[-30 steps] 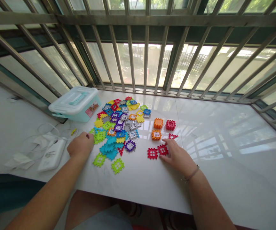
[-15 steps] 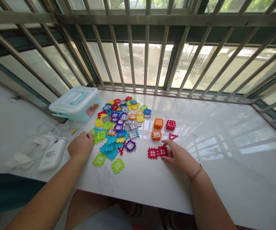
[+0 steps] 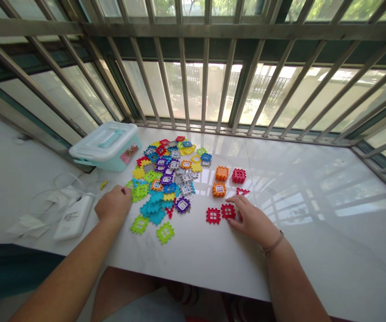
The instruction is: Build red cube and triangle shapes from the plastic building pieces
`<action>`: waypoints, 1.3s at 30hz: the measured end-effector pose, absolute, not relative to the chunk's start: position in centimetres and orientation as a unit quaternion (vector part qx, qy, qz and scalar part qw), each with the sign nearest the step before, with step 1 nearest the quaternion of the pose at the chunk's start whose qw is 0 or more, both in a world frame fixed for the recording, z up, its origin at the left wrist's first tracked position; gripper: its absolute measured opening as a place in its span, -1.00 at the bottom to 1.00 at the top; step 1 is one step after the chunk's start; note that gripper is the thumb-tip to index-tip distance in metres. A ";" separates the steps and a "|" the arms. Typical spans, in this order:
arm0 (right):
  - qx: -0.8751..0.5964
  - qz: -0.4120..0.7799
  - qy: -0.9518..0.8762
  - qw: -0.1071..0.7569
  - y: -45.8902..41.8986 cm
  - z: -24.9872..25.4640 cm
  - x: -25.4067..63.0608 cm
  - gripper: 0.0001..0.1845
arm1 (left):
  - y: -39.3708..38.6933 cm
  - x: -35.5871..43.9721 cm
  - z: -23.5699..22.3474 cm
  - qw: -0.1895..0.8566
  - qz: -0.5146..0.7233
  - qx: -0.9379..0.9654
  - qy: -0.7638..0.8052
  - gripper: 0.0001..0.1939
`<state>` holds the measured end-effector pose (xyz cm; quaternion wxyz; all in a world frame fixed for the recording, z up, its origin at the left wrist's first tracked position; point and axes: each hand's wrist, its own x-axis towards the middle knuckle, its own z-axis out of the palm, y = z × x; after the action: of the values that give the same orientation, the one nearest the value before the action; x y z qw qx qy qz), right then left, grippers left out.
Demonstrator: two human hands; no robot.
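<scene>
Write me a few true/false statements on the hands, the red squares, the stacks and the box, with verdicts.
1. The right hand is at the right one of the two red window squares. True.
2. Those two red squares overlap. False: a narrow gap separates them.
3. The left hand is spread flat on the purple pieces. False: it is closed, beside the green pieces at the pile's left edge.
4. The red stack stands to the right of the two orange stacks. True.
5. The box has its lid off. False: the white lid is on it.
</scene>
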<state>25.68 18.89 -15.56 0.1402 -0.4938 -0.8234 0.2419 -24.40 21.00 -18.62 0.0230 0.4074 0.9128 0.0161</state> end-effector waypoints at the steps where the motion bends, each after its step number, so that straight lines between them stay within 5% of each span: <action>1: -0.499 0.235 -0.822 0.140 18.8 -15.6 25.6 -0.43 | 21.0 -24.4 -18.6 0.022 0.015 0.407 0.913 -0.42; 6: -0.537 0.194 -0.807 0.147 18.6 -16.1 24.8 -0.29 | 20.9 -24.3 -18.6 0.015 0.004 0.410 0.912 -0.40; 29: -0.573 0.186 -0.793 0.089 18.3 -15.8 24.0 -0.37 | 20.9 -24.4 -18.5 0.021 0.015 0.417 0.908 -0.40; 39: -0.614 0.085 -0.755 0.215 20.0 -14.4 26.2 -0.40 | 20.9 -24.1 -18.1 0.027 0.004 0.414 0.910 -0.43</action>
<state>26.23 20.01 -14.41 0.2151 -0.6139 -0.7547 0.0854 -24.10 20.93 -18.14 0.0271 0.4138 0.9100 0.0037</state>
